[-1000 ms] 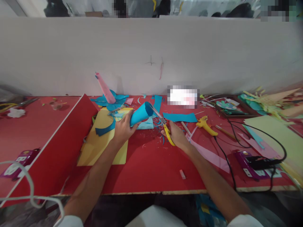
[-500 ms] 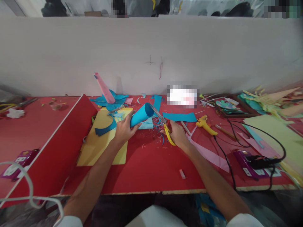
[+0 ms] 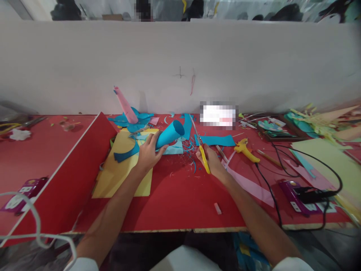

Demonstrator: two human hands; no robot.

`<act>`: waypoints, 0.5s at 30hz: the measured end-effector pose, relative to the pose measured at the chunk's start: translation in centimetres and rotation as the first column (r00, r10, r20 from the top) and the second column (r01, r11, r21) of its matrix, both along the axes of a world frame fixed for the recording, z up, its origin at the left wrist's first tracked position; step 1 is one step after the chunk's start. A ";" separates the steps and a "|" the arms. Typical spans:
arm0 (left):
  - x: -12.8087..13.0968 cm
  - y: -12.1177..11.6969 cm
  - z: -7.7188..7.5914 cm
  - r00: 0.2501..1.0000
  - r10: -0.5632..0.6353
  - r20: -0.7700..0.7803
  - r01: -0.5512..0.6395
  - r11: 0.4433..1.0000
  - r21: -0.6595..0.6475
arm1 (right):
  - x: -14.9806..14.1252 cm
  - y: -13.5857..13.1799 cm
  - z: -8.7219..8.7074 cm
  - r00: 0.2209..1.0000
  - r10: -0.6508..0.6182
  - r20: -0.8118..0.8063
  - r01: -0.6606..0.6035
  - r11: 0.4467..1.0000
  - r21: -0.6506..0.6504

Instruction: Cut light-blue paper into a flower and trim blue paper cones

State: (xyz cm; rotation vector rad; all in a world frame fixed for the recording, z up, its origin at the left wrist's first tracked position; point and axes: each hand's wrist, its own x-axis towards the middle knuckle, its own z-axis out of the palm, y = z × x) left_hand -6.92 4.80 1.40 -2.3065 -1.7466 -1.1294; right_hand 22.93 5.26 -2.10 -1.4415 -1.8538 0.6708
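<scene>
Centrally, one blue paper tube (image 3: 170, 135), held slantwise over the red table (image 3: 175, 207), its open end tipped up and to the right. Left hand (image 3: 149, 153): closed around the tube's lower end, thumb on the near side. Right hand (image 3: 212, 160): gripping one pair of scissors (image 3: 203, 157), yellow handle, blades pointing away from the person, near the tube's open end but apart from it. Between the hands: thin paper scraps (image 3: 188, 148) and a pale blue sheet (image 3: 175, 148). Beyond the right hand: one flat blue strip (image 3: 218, 140). To its right: one yellow glue gun (image 3: 246, 151), corded; one long pink strip (image 3: 251, 187). Left side: yellow sheets (image 3: 126, 175), partly under the left hand; behind them, one pink paper cone (image 3: 126, 107), leaning, among blue paper pieces (image 3: 143, 119).
</scene>
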 end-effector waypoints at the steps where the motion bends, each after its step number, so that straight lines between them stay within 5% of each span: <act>1: 0.1 0.0 0.1 1.000 0.010 -0.017 -0.010 1.000 0.009 | -0.1 0.1 -0.3 1.000 0.010 0.000 -0.010 1.000 -0.008; 8: 0.2 -0.1 0.3 0.979 0.129 -0.157 -0.119 0.990 0.071 | -0.3 -0.1 0.2 0.991 0.061 0.123 -0.051 0.996 -0.078; 15: -0.4 0.2 -0.3 0.965 0.138 -0.223 -0.105 0.982 0.156 | -0.4 -0.3 1.2 0.973 0.090 0.212 -0.067 0.991 -0.113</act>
